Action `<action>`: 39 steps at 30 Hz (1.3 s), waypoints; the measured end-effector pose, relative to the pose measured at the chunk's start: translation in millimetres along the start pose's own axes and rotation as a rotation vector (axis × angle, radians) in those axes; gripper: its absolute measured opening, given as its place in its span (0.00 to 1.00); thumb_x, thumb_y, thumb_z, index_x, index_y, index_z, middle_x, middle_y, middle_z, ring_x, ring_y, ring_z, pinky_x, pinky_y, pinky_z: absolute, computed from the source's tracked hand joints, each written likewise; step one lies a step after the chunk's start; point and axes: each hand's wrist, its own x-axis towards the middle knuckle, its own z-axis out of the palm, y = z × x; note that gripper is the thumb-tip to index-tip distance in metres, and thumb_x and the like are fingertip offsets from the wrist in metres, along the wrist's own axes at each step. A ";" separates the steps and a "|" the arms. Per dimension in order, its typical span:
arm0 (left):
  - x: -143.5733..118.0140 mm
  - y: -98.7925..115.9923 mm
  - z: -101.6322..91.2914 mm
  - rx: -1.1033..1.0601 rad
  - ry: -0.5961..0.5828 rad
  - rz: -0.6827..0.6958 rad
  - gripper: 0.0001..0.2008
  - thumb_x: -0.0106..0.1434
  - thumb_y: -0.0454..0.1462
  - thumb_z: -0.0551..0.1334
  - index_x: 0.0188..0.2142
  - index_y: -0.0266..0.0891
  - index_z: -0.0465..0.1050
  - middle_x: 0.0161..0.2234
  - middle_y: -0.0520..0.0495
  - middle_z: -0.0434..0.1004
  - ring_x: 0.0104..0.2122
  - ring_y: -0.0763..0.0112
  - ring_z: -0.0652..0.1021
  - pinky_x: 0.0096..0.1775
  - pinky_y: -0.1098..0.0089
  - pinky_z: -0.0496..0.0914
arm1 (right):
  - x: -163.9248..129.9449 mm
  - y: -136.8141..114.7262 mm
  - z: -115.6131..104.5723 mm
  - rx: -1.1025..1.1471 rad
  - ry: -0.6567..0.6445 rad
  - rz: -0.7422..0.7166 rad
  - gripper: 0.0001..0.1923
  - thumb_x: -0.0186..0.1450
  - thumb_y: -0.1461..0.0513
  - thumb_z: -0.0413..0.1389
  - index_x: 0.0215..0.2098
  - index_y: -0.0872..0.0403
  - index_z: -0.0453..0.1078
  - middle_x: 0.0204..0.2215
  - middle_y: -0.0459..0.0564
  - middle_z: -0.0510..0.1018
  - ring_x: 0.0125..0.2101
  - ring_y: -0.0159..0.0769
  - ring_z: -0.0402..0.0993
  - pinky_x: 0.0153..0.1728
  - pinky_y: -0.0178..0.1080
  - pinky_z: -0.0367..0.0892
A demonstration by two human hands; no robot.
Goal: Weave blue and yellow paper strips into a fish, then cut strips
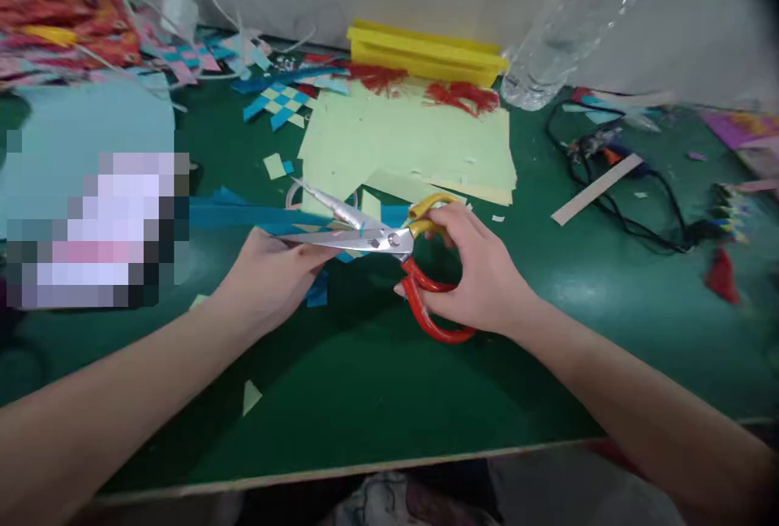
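My right hand grips a pair of scissors by their red and yellow handles, and the silver blades stand apart, pointing left. My left hand holds blue paper strips that run off to the left, with their end lying between the blades. A small blue paper piece shows just under my left fingers. Both hands hover over the green table near its middle.
A stack of pale green paper sheets lies behind the hands. Behind it are a yellow tray, red scraps and a clear plastic bottle. A woven blue-and-green piece, a black cable and paper clutter surround them.
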 end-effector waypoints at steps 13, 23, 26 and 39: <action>-1.9 2.6 0.8 -0.118 -0.134 0.164 0.08 0.52 0.38 0.75 0.30 0.39 0.82 0.31 0.51 0.82 0.37 0.71 0.79 0.42 0.70 0.74 | 0.2 6.7 2.2 -0.012 0.032 -0.027 0.32 0.53 0.54 0.66 0.52 0.58 0.64 0.49 0.62 0.75 0.50 0.52 0.73 0.43 0.50 0.75; -3.3 6.8 5.6 -0.157 -0.135 0.156 0.09 0.51 0.37 0.76 0.31 0.38 0.81 0.32 0.50 0.82 0.38 0.69 0.80 0.43 0.67 0.75 | 0.3 9.2 0.9 0.006 0.051 -0.046 0.32 0.51 0.55 0.67 0.50 0.57 0.66 0.47 0.60 0.76 0.47 0.50 0.75 0.43 0.50 0.76; -3.3 7.7 6.1 -0.197 -0.160 0.155 0.10 0.50 0.36 0.76 0.32 0.40 0.80 0.34 0.52 0.83 0.38 0.70 0.80 0.42 0.68 0.75 | 1.0 9.9 0.9 0.012 0.062 -0.059 0.29 0.53 0.55 0.67 0.50 0.56 0.67 0.44 0.57 0.76 0.42 0.45 0.76 0.40 0.46 0.77; -4.5 8.3 5.7 -0.182 -0.173 0.130 0.09 0.57 0.34 0.72 0.38 0.40 0.78 0.39 0.50 0.82 0.45 0.63 0.80 0.52 0.56 0.74 | 2.3 8.0 0.3 0.072 0.203 0.003 0.22 0.53 0.54 0.67 0.42 0.52 0.68 0.34 0.49 0.78 0.31 0.37 0.75 0.29 0.40 0.74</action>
